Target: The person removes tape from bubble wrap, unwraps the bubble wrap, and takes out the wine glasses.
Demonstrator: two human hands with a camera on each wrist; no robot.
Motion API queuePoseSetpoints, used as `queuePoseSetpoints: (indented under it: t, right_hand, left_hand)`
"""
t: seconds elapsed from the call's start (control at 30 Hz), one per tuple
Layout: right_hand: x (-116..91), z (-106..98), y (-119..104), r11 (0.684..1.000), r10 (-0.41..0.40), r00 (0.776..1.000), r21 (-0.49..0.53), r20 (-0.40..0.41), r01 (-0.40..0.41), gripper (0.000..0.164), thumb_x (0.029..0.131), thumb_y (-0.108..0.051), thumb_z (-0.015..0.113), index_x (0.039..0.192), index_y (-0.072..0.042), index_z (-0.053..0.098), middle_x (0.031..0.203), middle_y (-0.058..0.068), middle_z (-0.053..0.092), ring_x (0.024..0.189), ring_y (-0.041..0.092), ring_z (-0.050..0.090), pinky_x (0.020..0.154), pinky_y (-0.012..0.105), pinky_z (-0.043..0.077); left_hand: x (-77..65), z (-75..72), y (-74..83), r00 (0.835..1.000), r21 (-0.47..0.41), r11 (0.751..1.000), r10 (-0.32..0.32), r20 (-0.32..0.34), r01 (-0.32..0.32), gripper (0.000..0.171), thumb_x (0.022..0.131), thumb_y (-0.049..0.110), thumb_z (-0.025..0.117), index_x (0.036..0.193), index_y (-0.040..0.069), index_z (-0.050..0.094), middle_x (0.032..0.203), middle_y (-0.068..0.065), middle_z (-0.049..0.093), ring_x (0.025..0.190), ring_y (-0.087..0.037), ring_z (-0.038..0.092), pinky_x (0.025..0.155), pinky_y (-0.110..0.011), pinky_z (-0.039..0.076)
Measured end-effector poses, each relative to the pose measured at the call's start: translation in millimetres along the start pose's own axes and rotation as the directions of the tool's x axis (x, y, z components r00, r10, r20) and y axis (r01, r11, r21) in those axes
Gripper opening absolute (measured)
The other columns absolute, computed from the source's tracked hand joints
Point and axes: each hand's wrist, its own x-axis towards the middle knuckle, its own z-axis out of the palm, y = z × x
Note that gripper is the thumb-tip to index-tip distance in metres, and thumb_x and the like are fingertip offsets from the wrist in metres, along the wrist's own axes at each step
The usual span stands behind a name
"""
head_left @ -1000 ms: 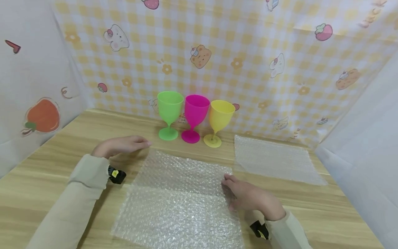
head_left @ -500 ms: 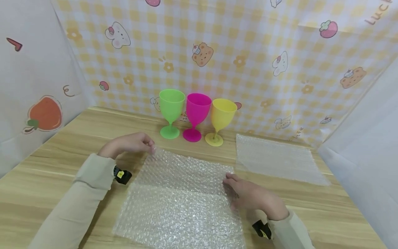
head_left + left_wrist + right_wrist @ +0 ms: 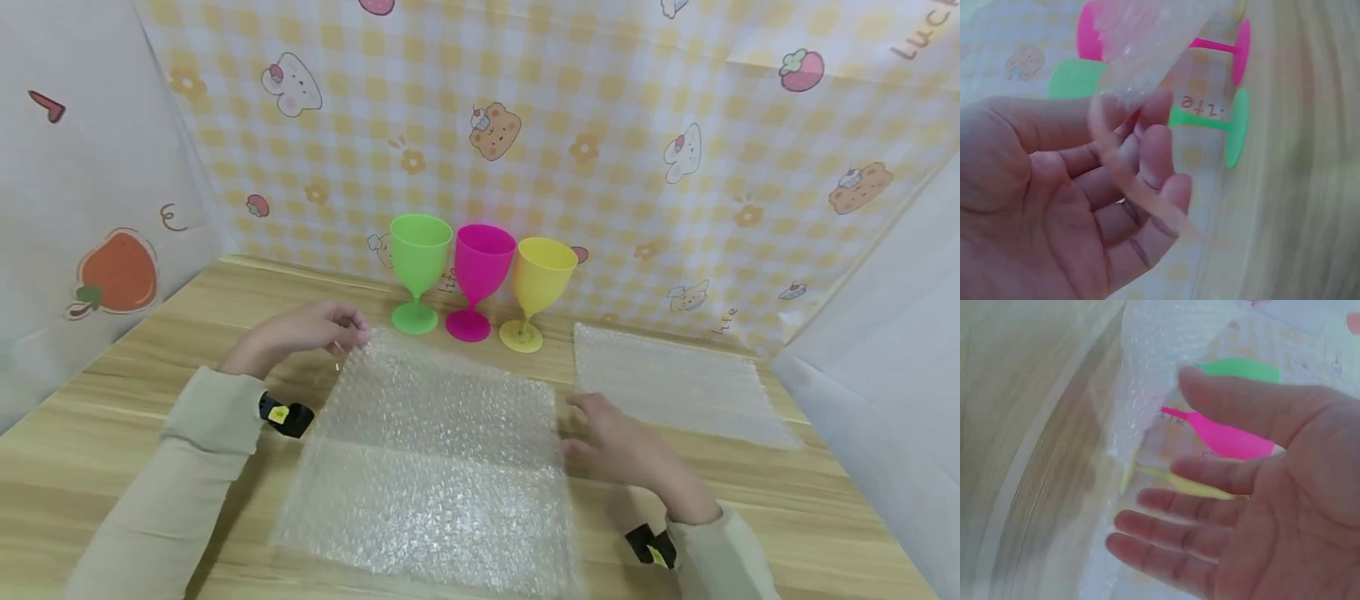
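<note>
A sheet of bubble wrap (image 3: 442, 425) with a crease across it lies in front of the person, its far edge raised. At its far left corner the left hand (image 3: 300, 333) pinches the film between thumb and forefinger; the left wrist view shows the wrap (image 3: 1141, 50) running up from that pinch. Beside the sheet's right edge is the right hand (image 3: 630, 450), its fingers (image 3: 1172, 537) spread and nothing held. Behind the sheet stand three plastic goblets: green (image 3: 420, 254), pink (image 3: 483, 262) and yellow (image 3: 543, 275).
A second bubble wrap sheet (image 3: 667, 379) lies flat at the back right of the wooden table (image 3: 135, 358). A yellow checked cloth (image 3: 540, 83) hangs behind the goblets. White cloths hang at both sides, and the left one (image 3: 75, 183) bears printed figures.
The left hand has taken hold of the sheet's far left corner and raised it slightly. The right hand has drawn away from the right edge, its fingers opening. The goblets stay standing.
</note>
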Motion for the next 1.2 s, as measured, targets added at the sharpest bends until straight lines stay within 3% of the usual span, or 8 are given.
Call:
queuePoseSetpoints:
  t: [0.17,0.37,0.53,0.67,0.77,0.87,1.07,1.2]
  right_hand:
    - [4.6,-2.1,4.8,0.996,0.048,0.999,0.070,0.014,-0.049,0.053,0.091,-0.031,0.058,0.128,0.005,0.046,0.099,0.012,0.063,0.085,0.020,0.060,0.074,0.035,0.051]
    - [9.3,0.1,10.0,0.995,-0.034,0.998,0.091,0.047,0.030,0.035,0.095,-0.040,0.049,0.105,-0.010,0.064,0.094,-0.001,0.064,0.089,0.014,0.059,0.076,0.033,0.049]
    - [9.5,-1.0,12.2,0.968,-0.103,0.992,0.236,0.068,0.084,0.029,0.095,-0.035,0.051,0.087,-0.011,0.065,0.080,-0.001,0.061,0.074,0.010,0.052,0.064,0.025,0.046]
    - [8.7,-3.3,14.6,0.912,-0.082,0.994,0.408,0.070,0.046,0.027,0.093,-0.027,0.055,0.096,-0.003,0.066,0.084,0.004,0.065,0.075,0.010,0.056,0.068,0.028,0.051]
    - [9.3,-5.5,18.0,0.861,-0.002,0.999,0.508,0.037,-0.017,0.029,0.092,-0.023,0.057,0.103,0.003,0.061,0.088,0.006,0.066,0.079,0.012,0.061,0.076,0.034,0.053]
    - [11.6,-7.4,23.1,0.815,0.102,0.995,0.575,-0.023,-0.070,0.030,0.093,-0.021,0.056,0.104,0.007,0.056,0.085,0.003,0.063,0.076,0.009,0.058,0.073,0.029,0.053]
    - [15.1,-10.3,33.5,0.703,0.311,0.946,0.693,-0.093,-0.162,0.029,0.095,-0.021,0.052,0.109,0.004,0.050,0.082,-0.009,0.057,0.076,0.003,0.053,0.071,0.019,0.048]
    - [14.6,-12.5,37.3,0.673,0.367,0.916,0.726,-0.163,-0.140,0.019,0.096,-0.019,0.052,0.102,-0.001,0.051,0.077,-0.014,0.055,0.074,0.000,0.051,0.069,0.016,0.046]
  left_hand:
    - [-3.4,-6.3,-1.4,0.996,-0.058,0.997,0.047,-0.071,-0.051,0.018,0.096,0.014,0.049,0.105,-0.002,0.049,0.089,-0.004,0.053,0.083,-0.014,0.052,0.076,-0.031,0.049]
    - [-4.0,-8.8,-3.1,0.988,-0.154,0.984,0.074,-0.135,-0.094,0.017,0.097,0.017,0.048,0.104,0.002,0.046,0.091,-0.001,0.052,0.081,-0.012,0.050,0.074,-0.028,0.045]
    - [-3.1,-9.6,-2.6,0.982,-0.261,0.961,0.044,-0.186,-0.093,0.010,0.098,0.017,0.046,0.101,0.007,0.044,0.089,0.005,0.052,0.078,-0.007,0.049,0.068,-0.023,0.044]
    - [-1.4,-8.4,-2.3,0.980,-0.361,0.928,0.021,-0.195,-0.092,0.001,0.098,0.014,0.046,0.099,0.014,0.045,0.087,0.010,0.054,0.079,-0.003,0.051,0.069,-0.021,0.045]
    - [0.1,-6.4,-1.7,0.981,-0.417,0.905,0.001,-0.195,-0.084,0.003,0.097,0.016,0.047,0.100,0.017,0.045,0.088,0.011,0.055,0.081,-0.003,0.052,0.070,-0.022,0.047]
    - [1.2,-3.6,0.1,0.981,-0.433,0.898,-0.006,-0.193,-0.080,0.008,0.096,0.020,0.050,0.101,0.017,0.045,0.092,0.010,0.056,0.084,-0.004,0.054,0.072,-0.023,0.049]
    - [6.8,4.7,6.1,0.981,-0.443,0.889,0.039,-0.189,-0.121,0.010,0.095,0.018,0.053,0.102,0.015,0.047,0.095,0.006,0.056,0.088,-0.008,0.057,0.079,-0.028,0.053]
    - [10.6,12.9,9.8,0.991,-0.472,0.875,0.057,-0.117,-0.106,0.023,0.095,0.018,0.053,0.114,0.008,0.045,0.096,0.002,0.059,0.088,-0.013,0.061,0.083,-0.036,0.054]
